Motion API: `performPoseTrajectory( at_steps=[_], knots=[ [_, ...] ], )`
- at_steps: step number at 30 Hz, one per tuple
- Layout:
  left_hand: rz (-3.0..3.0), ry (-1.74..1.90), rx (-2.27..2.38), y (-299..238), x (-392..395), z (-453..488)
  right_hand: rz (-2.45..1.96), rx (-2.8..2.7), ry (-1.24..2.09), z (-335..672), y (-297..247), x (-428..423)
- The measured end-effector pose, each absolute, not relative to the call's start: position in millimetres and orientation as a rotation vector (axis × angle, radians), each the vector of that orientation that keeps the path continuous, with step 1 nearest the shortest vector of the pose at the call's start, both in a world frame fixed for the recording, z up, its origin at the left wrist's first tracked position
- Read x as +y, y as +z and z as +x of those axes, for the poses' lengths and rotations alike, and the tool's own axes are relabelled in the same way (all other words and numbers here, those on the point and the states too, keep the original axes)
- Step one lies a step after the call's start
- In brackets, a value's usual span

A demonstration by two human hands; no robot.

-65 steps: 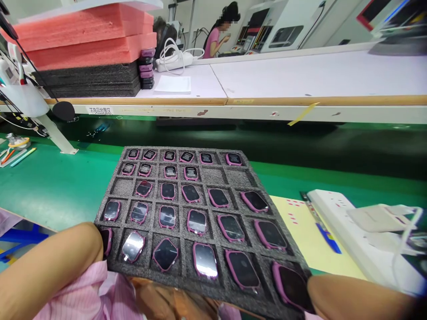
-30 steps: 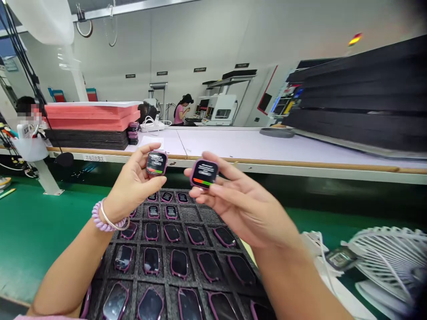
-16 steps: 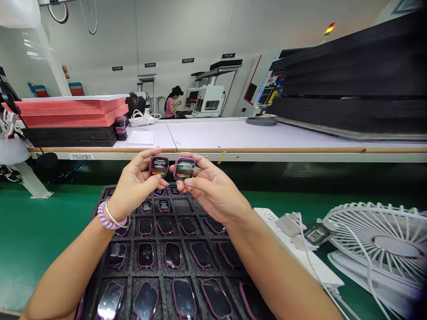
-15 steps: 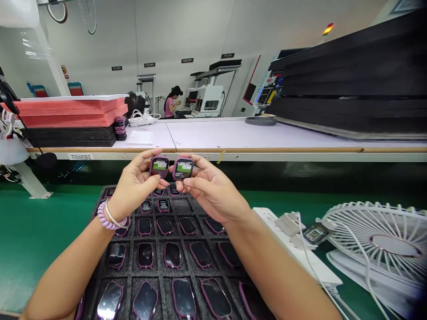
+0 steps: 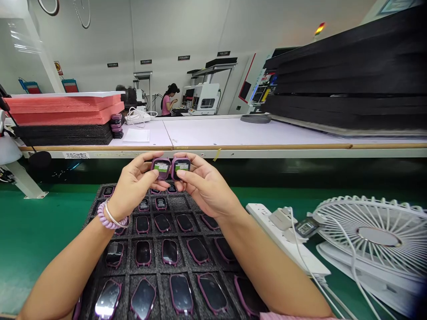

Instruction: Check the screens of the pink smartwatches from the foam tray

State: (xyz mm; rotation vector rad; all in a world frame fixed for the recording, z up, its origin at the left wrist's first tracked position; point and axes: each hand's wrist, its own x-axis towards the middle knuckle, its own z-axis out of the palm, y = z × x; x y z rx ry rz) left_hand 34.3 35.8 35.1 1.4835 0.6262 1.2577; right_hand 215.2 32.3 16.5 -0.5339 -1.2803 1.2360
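Two purple-framed smartwatch bodies with lit screens are held side by side above the tray. My left hand (image 5: 138, 178) is closed on the left smartwatch (image 5: 162, 165), its thumb on the lower left of the screen. The right smartwatch (image 5: 182, 163) sits in the closed fingers of my right hand (image 5: 203, 184), the thumb lying over its screen. Both screens show green and white areas, with text too small to read. Beneath my hands, a black foam tray (image 5: 156, 278) holds rows of similar watch bodies; a few in the far rows have lit screens, the nearer ones are dark.
Right of the tray lie a white power strip (image 5: 267, 218) with plugged-in adapters and a white fan (image 5: 376, 235). A shelf (image 5: 207, 133) spans behind, bearing pink foam (image 5: 66, 111) and stacked black trays (image 5: 350, 80). Another person (image 5: 168, 101) works in the background.
Both thumbs have moved onto the screens; the two smartwatches are now closer together. The view has shifted slightly.
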Motion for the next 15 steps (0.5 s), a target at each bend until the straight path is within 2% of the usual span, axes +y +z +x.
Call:
performPoseTrajectory(
  at_steps=[15],
  knots=[
    [1.446,1.251,0.654,33.6,39.9,32.9,-0.562,-1.286,1.227,213.6,14.9,33.9]
  ],
)
